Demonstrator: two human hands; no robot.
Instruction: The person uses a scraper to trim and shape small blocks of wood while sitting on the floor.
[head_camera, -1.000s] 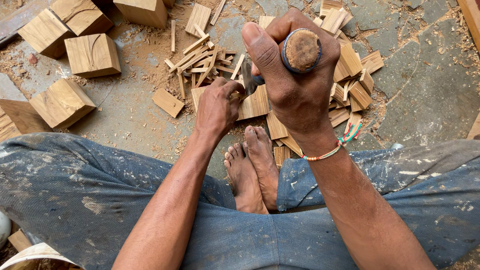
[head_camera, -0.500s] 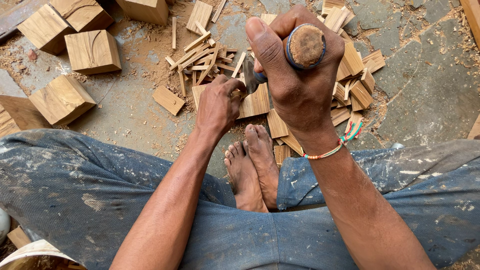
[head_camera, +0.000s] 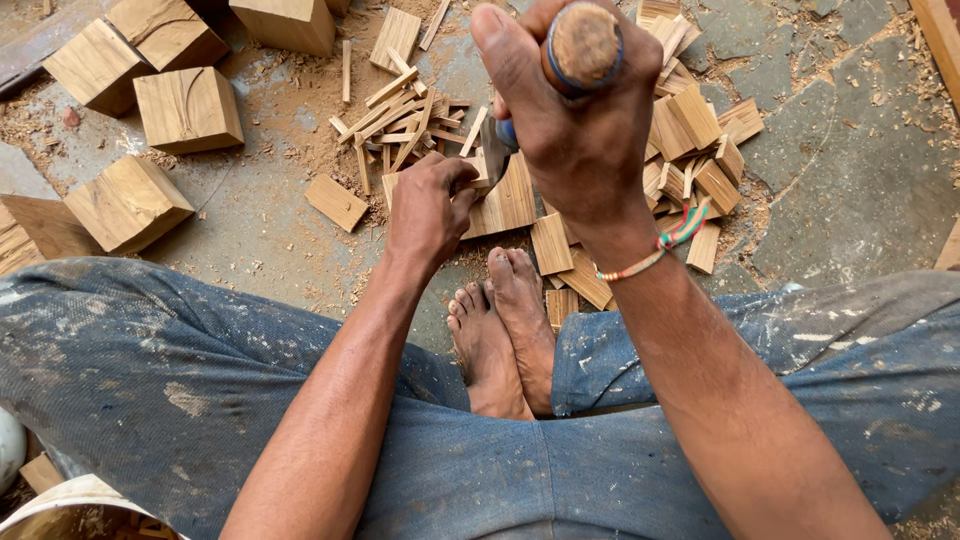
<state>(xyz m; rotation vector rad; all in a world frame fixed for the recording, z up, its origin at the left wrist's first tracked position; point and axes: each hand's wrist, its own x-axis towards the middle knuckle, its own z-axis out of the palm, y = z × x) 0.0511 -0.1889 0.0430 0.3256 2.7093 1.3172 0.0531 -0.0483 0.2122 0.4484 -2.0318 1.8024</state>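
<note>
Head camera is looking down on a right hand (head_camera: 585, 130) whose fingers are wrapping tight around a round wooden handle (head_camera: 583, 42), its blade (head_camera: 495, 150) hanging over a flat wood piece (head_camera: 505, 200) on the dusty stone floor (head_camera: 840, 190). Left hand (head_camera: 428, 210) is pinching that piece's edge with bent fingers. Pale square blocks (head_camera: 188, 108) and thin splinters (head_camera: 395, 115) are lying around in sawdust.

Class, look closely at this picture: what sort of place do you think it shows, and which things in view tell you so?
Probably a simple woodworking spot on a stone floor. Cut wooden blocks, split slats and sawdust lie about, and the right hand grips a wooden-handled tool.
</note>
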